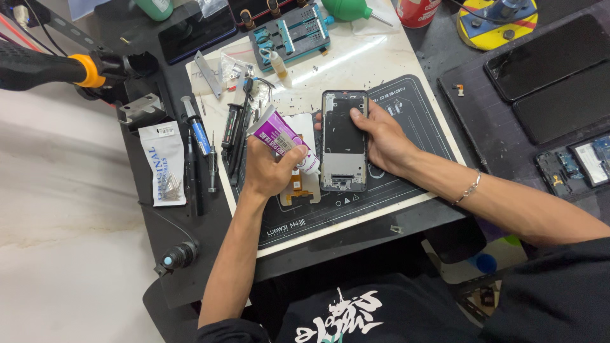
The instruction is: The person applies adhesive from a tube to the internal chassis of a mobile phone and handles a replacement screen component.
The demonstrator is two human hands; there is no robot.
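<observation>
My left hand (268,168) grips a purple and white glue tube (279,138), its nozzle end pointing toward the left edge of an opened phone frame (344,140). The frame lies flat on a dark repair mat (406,108), its inside facing up. My right hand (380,140) rests on the frame's right side, fingers pressing its upper right edge. A small flex part with orange pieces (297,189) lies on the mat just below my left hand.
Screwdrivers and tweezers (202,143) lie left of the mat beside a white packet (164,164). A blue-grey board holder (290,36) sits at the back. Dark phones (548,57) and an opened phone (581,164) lie at the right. A black-and-orange handle (57,68) juts in from the left.
</observation>
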